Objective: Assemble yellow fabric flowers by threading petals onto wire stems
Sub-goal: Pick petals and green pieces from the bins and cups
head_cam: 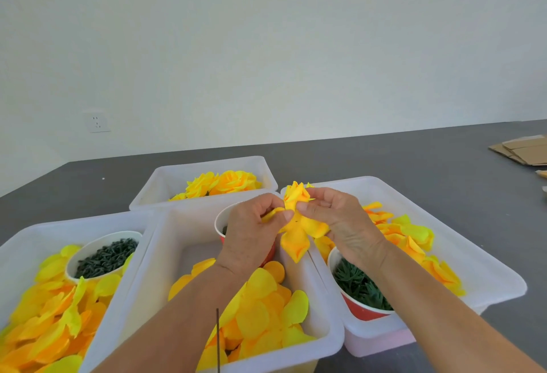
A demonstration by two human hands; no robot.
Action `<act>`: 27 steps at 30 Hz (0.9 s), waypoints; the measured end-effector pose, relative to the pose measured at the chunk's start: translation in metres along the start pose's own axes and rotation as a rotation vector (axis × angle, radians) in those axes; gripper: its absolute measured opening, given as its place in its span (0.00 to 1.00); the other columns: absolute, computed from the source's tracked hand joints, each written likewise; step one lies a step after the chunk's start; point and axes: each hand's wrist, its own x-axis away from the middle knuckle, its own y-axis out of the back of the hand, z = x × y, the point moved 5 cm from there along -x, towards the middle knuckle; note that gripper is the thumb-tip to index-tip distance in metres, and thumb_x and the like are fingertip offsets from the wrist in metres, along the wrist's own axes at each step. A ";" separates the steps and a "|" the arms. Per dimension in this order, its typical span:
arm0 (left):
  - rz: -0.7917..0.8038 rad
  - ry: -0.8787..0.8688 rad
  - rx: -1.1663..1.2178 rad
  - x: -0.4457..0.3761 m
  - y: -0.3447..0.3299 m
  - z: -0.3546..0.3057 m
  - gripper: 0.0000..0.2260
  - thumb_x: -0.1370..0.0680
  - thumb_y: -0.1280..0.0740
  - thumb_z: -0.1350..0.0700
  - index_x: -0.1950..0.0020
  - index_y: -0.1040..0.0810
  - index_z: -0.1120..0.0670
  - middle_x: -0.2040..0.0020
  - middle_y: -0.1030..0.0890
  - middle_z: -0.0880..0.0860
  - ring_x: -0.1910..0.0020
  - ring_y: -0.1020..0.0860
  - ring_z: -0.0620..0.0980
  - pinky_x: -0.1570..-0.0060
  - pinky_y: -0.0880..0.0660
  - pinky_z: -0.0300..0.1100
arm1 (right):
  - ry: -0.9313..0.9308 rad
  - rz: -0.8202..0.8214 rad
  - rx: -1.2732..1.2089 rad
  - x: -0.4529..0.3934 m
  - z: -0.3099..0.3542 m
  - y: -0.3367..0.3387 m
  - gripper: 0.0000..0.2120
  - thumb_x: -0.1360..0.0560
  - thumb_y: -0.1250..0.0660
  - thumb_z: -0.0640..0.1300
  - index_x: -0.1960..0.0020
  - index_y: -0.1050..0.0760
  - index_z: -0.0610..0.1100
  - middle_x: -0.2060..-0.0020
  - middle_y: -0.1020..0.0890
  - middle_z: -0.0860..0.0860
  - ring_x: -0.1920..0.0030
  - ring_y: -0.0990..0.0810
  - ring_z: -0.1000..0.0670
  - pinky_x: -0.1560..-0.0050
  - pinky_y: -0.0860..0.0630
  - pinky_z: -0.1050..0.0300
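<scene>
A dark grey desk [414, 171] runs up to a plain white wall [266, 32] with a socket [97, 122] low on the left. Four white plastic bins sit close together on it: the near middle bin [154, 269] heaped with loose yellow petals [260, 313], the left bin [29, 239] with more petals and a white cup of small dark pieces [105, 257], the right bin [444, 230] with petals along its far side and a red cup of green leaf parts [359, 287] at its near end, and the far bin [177, 177] holding finished yellow flowers [225, 183]. Flattened cardboard [524, 150] lies at the far right of the desk. Both forearms reach in from the near edge and meet above the gap between the middle and right bins. There the half-made flower [297, 224] is held up in the air, its bunched head pointing away and looser petals hanging toward the near side. The left hand [251, 233] pinches a petal at the flower's left side between thumb and curled fingers, in front of another red cup [220, 224]. The right hand [340, 221] grips the flower from the right, thumb pressed at its middle, fingers curled behind the head. A thin dark wire [218, 340] stands upright at the near edge, just right of the left forearm.
</scene>
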 end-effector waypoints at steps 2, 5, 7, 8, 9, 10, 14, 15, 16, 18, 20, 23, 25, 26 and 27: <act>0.073 0.071 0.111 0.001 -0.002 0.003 0.09 0.25 0.32 0.59 0.65 0.22 0.53 0.74 0.26 0.41 0.72 0.31 0.38 0.68 0.32 0.32 | -0.086 0.069 -0.064 0.002 -0.003 -0.004 0.15 0.38 0.27 0.46 0.53 0.18 0.42 0.59 0.15 0.46 0.60 0.18 0.49 0.57 0.22 0.54; 0.073 0.097 0.141 0.003 -0.001 0.003 0.08 0.24 0.32 0.56 0.62 0.21 0.58 0.70 0.24 0.48 0.68 0.30 0.41 0.66 0.32 0.35 | -0.054 0.070 -0.027 0.003 -0.001 -0.005 0.15 0.39 0.27 0.46 0.56 0.20 0.37 0.63 0.17 0.44 0.63 0.20 0.48 0.62 0.23 0.56; 0.040 0.177 0.268 0.003 0.000 0.004 0.08 0.24 0.34 0.57 0.58 0.20 0.61 0.64 0.22 0.58 0.63 0.28 0.48 0.61 0.30 0.44 | -0.069 0.076 -0.059 0.003 0.000 -0.005 0.13 0.38 0.27 0.46 0.59 0.19 0.38 0.63 0.17 0.43 0.63 0.20 0.46 0.61 0.23 0.55; 0.046 0.239 0.360 0.003 -0.001 0.006 0.08 0.24 0.34 0.58 0.58 0.20 0.61 0.63 0.23 0.58 0.62 0.28 0.51 0.62 0.30 0.44 | -0.096 0.100 -0.094 0.002 -0.001 -0.007 0.11 0.38 0.28 0.46 0.60 0.18 0.39 0.63 0.16 0.43 0.62 0.19 0.47 0.60 0.22 0.55; 0.071 0.307 0.453 0.003 -0.003 0.008 0.07 0.24 0.35 0.58 0.59 0.21 0.60 0.64 0.22 0.57 0.64 0.27 0.51 0.65 0.29 0.42 | -0.122 0.131 -0.125 0.002 -0.002 -0.008 0.09 0.37 0.28 0.47 0.61 0.17 0.41 0.62 0.16 0.44 0.62 0.18 0.48 0.59 0.22 0.55; 0.108 0.375 0.546 0.004 -0.006 0.009 0.08 0.24 0.36 0.58 0.59 0.21 0.59 0.65 0.21 0.55 0.66 0.25 0.50 0.68 0.28 0.39 | -0.144 0.163 -0.146 0.002 -0.003 -0.009 0.09 0.36 0.30 0.47 0.61 0.16 0.42 0.61 0.15 0.45 0.61 0.18 0.48 0.58 0.21 0.55; 0.153 0.526 0.679 0.007 -0.012 0.014 0.10 0.21 0.38 0.56 0.55 0.19 0.58 0.65 0.17 0.52 0.68 0.20 0.45 0.72 0.25 0.36 | -0.186 0.215 -0.114 0.004 -0.006 -0.015 0.14 0.31 0.33 0.51 0.57 0.17 0.41 0.61 0.15 0.44 0.62 0.17 0.50 0.65 0.22 0.58; 0.134 0.526 0.632 0.007 -0.011 0.016 0.10 0.21 0.38 0.55 0.55 0.20 0.59 0.65 0.18 0.52 0.68 0.21 0.46 0.71 0.26 0.36 | -0.167 0.189 -0.068 0.004 -0.007 -0.015 0.13 0.29 0.33 0.51 0.57 0.17 0.41 0.62 0.16 0.45 0.64 0.18 0.50 0.66 0.22 0.59; 0.111 0.481 0.524 0.006 -0.009 0.018 0.11 0.21 0.37 0.54 0.56 0.20 0.60 0.66 0.20 0.53 0.69 0.23 0.46 0.71 0.28 0.36 | -0.116 0.142 0.000 0.003 -0.006 -0.013 0.13 0.27 0.33 0.49 0.59 0.18 0.39 0.66 0.17 0.46 0.66 0.19 0.51 0.67 0.24 0.61; 0.105 0.309 0.239 0.003 -0.005 0.018 0.12 0.23 0.34 0.56 0.60 0.23 0.64 0.69 0.26 0.53 0.70 0.30 0.44 0.71 0.34 0.35 | 0.062 0.027 0.145 0.002 -0.001 -0.007 0.13 0.27 0.31 0.43 0.65 0.23 0.34 0.73 0.25 0.45 0.71 0.28 0.52 0.69 0.31 0.62; 0.121 0.199 0.139 0.003 -0.006 0.014 0.09 0.27 0.29 0.59 0.62 0.23 0.64 0.71 0.25 0.50 0.73 0.30 0.41 0.72 0.33 0.31 | 0.199 -0.019 0.194 0.003 0.004 -0.003 0.15 0.29 0.28 0.41 0.67 0.25 0.31 0.73 0.31 0.42 0.71 0.34 0.48 0.70 0.36 0.59; 0.160 0.221 0.210 0.005 -0.009 0.013 0.05 0.29 0.27 0.63 0.56 0.20 0.63 0.64 0.18 0.53 0.69 0.22 0.40 0.69 0.27 0.31 | 0.227 -0.054 0.172 0.005 0.006 -0.001 0.16 0.36 0.25 0.49 0.67 0.22 0.36 0.71 0.25 0.40 0.70 0.30 0.47 0.70 0.33 0.59; 0.127 0.236 0.248 0.004 -0.008 0.014 0.05 0.28 0.28 0.63 0.54 0.20 0.64 0.61 0.17 0.59 0.65 0.22 0.45 0.66 0.25 0.35 | 0.160 -0.059 0.133 0.003 0.004 -0.001 0.15 0.39 0.26 0.51 0.65 0.20 0.38 0.69 0.20 0.42 0.69 0.25 0.49 0.69 0.27 0.60; 0.086 0.234 0.270 0.003 -0.005 0.013 0.05 0.28 0.29 0.63 0.54 0.20 0.64 0.60 0.18 0.61 0.64 0.22 0.48 0.64 0.25 0.39 | 0.108 -0.035 0.087 0.002 0.002 -0.002 0.13 0.39 0.26 0.50 0.63 0.19 0.40 0.68 0.18 0.44 0.68 0.22 0.50 0.68 0.25 0.60; 0.037 0.235 0.301 0.002 -0.002 0.013 0.04 0.27 0.30 0.64 0.54 0.21 0.64 0.59 0.19 0.62 0.63 0.23 0.50 0.63 0.26 0.41 | 0.047 0.003 0.030 0.001 0.000 -0.002 0.11 0.39 0.26 0.48 0.61 0.18 0.41 0.66 0.16 0.45 0.66 0.19 0.50 0.66 0.22 0.59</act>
